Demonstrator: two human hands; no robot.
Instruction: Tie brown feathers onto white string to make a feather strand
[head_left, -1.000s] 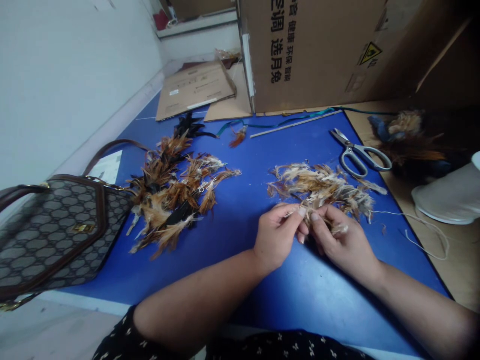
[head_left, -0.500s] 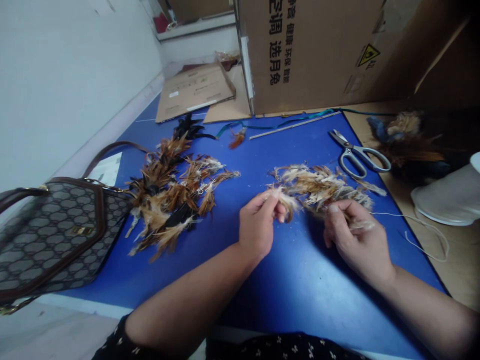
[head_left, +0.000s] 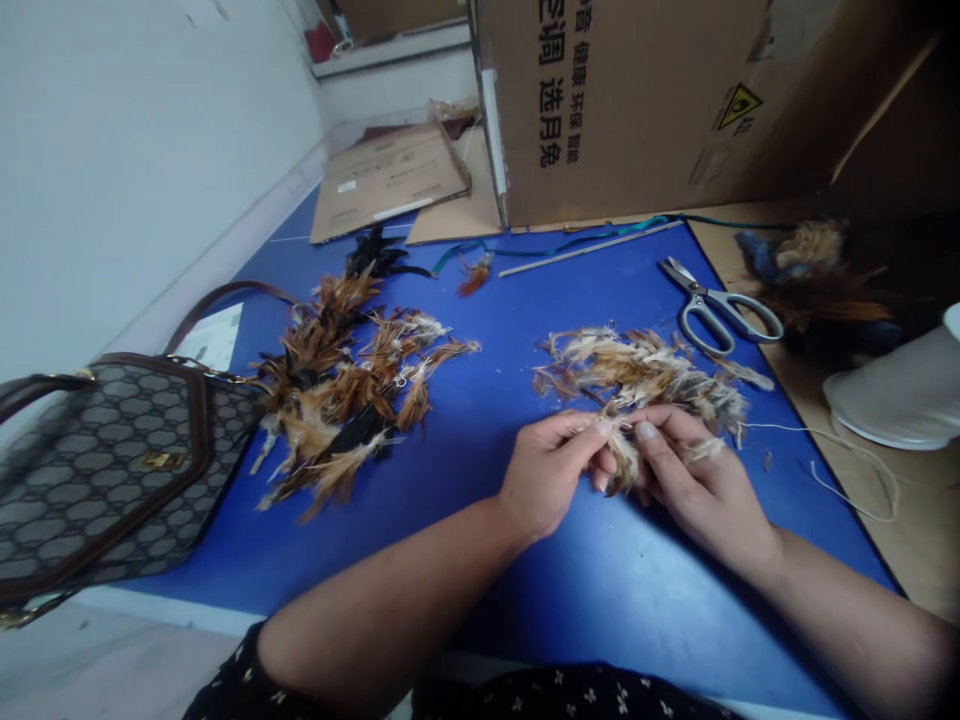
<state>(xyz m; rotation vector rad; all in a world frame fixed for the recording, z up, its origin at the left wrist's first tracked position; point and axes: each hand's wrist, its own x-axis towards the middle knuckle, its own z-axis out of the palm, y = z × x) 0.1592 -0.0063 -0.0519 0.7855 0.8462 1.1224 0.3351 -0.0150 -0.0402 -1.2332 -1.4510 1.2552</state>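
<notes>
My left hand [head_left: 551, 468] pinches a small tuft of brown and white feathers [head_left: 624, 462] between thumb and fingers. Close beside it, my right hand [head_left: 701, 480] is closed on feathers too, with a pale tuft showing at its fingers. The two hands nearly touch at the fingertips. Just beyond them lies a pile of tan, white and grey feathers [head_left: 637, 365]. A white cord [head_left: 795, 428] runs from near the pile to the right. Brown and black feather bunches [head_left: 337, 390], some with small loops, lie to the left.
Scissors [head_left: 709, 305] lie behind the pile on the blue mat [head_left: 480, 560]. A patterned handbag [head_left: 112, 470] stands at the left. A white spool [head_left: 900, 395] and dark feathers [head_left: 817, 280] are at the right. A large cardboard box [head_left: 637, 110] stands behind, with a thin stick [head_left: 592, 250] before it.
My left hand has moved right with its feathers, up to my right hand. My right hand has shifted slightly left, and the hands are now close together.
</notes>
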